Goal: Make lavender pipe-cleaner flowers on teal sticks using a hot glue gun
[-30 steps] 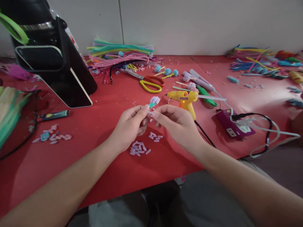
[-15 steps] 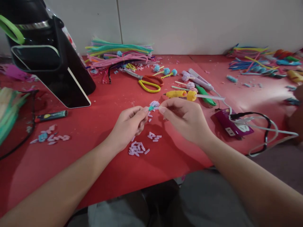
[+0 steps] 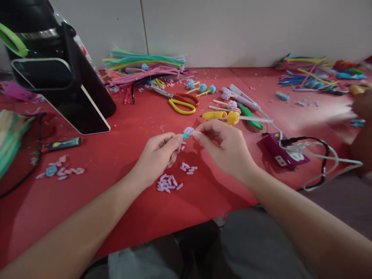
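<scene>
Round the centre of the view, the red table [image 3: 203, 197] carried the black bottle [image 3: 100, 87] at 10 o'clock, probably stood back to leave both arms free. At 8 o'clock the left hand [image 3: 157, 155] gripped the flower head [image 3: 188, 131] by its green base, between thumb and fingers, presumably so the purple petals stayed exposed. At 4 o'clock the right hand [image 3: 223, 149] had thumb and forefinger pinched together at the petal tips; whether they held a piece could not be told. The glue gun [image 3: 215, 116] lay at 2 o'clock, apparently for easy reach, and the scissors [image 3: 181, 106] at 11. Loose purple pieces [image 3: 167, 182] lay at 7, likely kept close for picking up

Against a second earlier, the flower head had tipped towards 2 o'clock, the right fingers had risen to its tips, and a co-worker's blurred hand [image 3: 362, 106] reached further in at 3
</scene>
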`<move>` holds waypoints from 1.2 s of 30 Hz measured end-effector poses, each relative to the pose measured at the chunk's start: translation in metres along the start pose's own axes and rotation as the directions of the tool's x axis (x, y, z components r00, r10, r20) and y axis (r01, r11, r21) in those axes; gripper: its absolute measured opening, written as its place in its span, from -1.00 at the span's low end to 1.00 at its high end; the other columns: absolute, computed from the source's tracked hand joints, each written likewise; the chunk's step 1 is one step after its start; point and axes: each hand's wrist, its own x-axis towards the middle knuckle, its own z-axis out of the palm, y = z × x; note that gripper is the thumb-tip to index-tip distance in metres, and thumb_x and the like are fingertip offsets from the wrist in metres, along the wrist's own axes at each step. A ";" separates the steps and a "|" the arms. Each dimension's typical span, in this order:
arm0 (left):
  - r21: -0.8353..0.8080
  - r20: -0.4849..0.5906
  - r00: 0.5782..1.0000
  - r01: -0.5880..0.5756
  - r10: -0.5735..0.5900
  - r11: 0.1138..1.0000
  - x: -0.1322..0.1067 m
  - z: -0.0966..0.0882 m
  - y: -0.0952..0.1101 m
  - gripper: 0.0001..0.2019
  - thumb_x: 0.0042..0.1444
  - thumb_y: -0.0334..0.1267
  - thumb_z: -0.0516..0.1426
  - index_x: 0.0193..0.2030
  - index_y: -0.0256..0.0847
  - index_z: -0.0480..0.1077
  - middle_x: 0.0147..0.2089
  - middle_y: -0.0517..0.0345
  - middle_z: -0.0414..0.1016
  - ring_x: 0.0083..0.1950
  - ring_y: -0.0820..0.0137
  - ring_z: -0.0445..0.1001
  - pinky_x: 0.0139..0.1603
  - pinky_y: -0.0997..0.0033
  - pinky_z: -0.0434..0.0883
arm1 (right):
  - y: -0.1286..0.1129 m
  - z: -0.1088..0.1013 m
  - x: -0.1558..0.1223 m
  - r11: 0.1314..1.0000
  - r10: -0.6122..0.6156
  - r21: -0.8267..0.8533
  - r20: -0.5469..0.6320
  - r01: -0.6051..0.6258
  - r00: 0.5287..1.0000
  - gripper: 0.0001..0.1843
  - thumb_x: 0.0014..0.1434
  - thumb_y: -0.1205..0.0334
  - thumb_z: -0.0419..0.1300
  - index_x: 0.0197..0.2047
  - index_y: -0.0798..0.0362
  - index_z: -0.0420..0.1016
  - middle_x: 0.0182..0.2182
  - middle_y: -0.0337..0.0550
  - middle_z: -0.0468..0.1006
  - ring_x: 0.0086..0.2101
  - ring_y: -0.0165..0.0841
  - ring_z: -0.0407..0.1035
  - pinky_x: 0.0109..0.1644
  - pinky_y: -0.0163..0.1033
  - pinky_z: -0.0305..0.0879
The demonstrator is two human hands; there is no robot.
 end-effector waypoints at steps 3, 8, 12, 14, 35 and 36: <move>-0.007 0.019 1.000 0.017 -0.017 1.000 -0.001 0.001 0.002 -0.66 0.32 -0.16 0.12 -0.48 -0.22 0.27 -0.59 0.33 0.13 -0.63 0.64 0.08 -0.61 0.52 0.02 | 0.001 0.000 0.000 0.999 -0.045 -0.017 -0.017 0.044 0.999 -0.87 0.32 0.18 0.22 -0.27 0.03 0.49 -0.35 -0.21 0.57 -0.37 -0.39 0.42 -0.25 -0.22 0.35; -0.033 0.031 0.997 0.065 -0.064 0.997 -0.001 0.002 0.004 -0.66 0.29 -0.17 0.12 -0.50 -0.22 0.25 -0.59 0.33 0.11 -0.64 0.64 0.05 -0.62 0.52 -0.03 | -0.003 -0.001 0.000 0.997 -0.072 -0.005 -0.048 0.072 0.996 -0.90 0.30 0.22 0.24 -0.28 0.00 0.49 -0.34 -0.21 0.56 -0.35 -0.37 0.43 -0.23 -0.21 0.38; -0.068 0.038 0.996 0.078 -0.076 0.995 -0.001 0.001 0.006 -0.67 0.28 -0.18 0.12 -0.50 -0.22 0.26 -0.58 0.32 0.11 -0.64 0.64 0.04 -0.62 0.52 -0.03 | -0.005 -0.004 0.000 0.998 -0.034 0.056 -0.065 0.038 0.997 -0.92 0.27 0.22 0.25 -0.28 0.00 0.52 -0.34 -0.20 0.60 -0.34 -0.35 0.46 -0.23 -0.20 0.42; -0.081 0.040 0.996 0.081 -0.078 0.993 -0.001 0.001 0.006 -0.67 0.29 -0.18 0.11 -0.50 -0.22 0.25 -0.58 0.32 0.11 -0.65 0.65 0.03 -0.62 0.52 -0.03 | -0.006 -0.005 0.000 0.994 0.008 0.112 -0.068 0.000 0.998 -0.91 0.27 0.21 0.24 -0.28 0.01 0.53 -0.32 -0.19 0.61 -0.32 -0.35 0.48 -0.23 -0.20 0.44; 0.122 0.022 1.000 -0.002 0.000 0.993 -0.002 -0.001 0.000 -0.64 0.34 -0.14 0.09 -0.49 -0.20 0.23 -0.59 0.34 0.06 -0.61 0.59 0.03 -0.58 0.46 -0.03 | -0.009 -0.007 0.003 0.949 0.263 0.162 0.062 -0.270 0.963 -0.74 0.16 0.08 0.36 -0.43 0.10 0.59 -0.52 -0.21 0.55 -0.51 -0.46 0.31 -0.43 -0.29 0.22; 0.126 0.023 1.000 -0.002 -0.001 0.992 -0.002 -0.001 0.000 -0.64 0.35 -0.14 0.09 -0.48 -0.20 0.23 -0.59 0.34 0.06 -0.62 0.59 0.02 -0.58 0.46 -0.04 | -0.009 -0.007 0.003 0.943 0.280 0.166 0.072 -0.289 0.957 -0.75 0.16 0.10 0.36 -0.42 0.11 0.59 -0.51 -0.20 0.56 -0.50 -0.45 0.33 -0.42 -0.29 0.24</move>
